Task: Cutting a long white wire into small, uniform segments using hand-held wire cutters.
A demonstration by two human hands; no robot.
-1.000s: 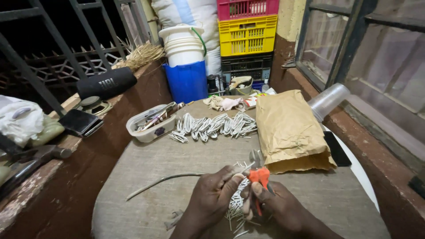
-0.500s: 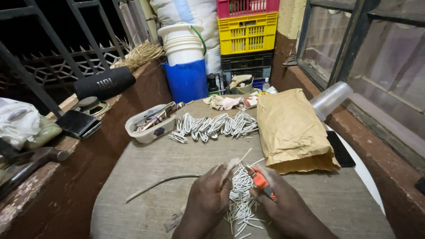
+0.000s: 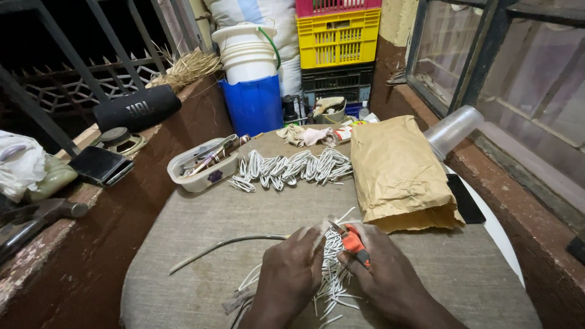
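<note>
My left hand [image 3: 292, 268] pinches the end of a long white cable [image 3: 225, 245] that trails left across the grey cloth-covered table [image 3: 183, 219]. Just to its right, my right hand [image 3: 384, 277] grips orange-handled pliers [image 3: 352, 239], their tip at the cable's end between the two hands. Under and between my hands lies a heap of short cut white wire pieces [image 3: 334, 277]. Farther back lies a row of bent white wire bundles [image 3: 292, 167].
A brown paper bag [image 3: 399, 173] lies at the right, with a clear plastic cup [image 3: 452, 129] and a dark flat phone [image 3: 464, 198] beside it. A white tub of tools [image 3: 204, 167] sits back left. Blue bucket [image 3: 255, 103], stacked crates [image 3: 338, 36], black speaker [image 3: 137, 108], hammer [image 3: 36, 219] surround the table.
Both hands have shifted slightly up the table; the pliers now point at the cable end held by my left hand. The cut pieces stay heaped beneath.
</note>
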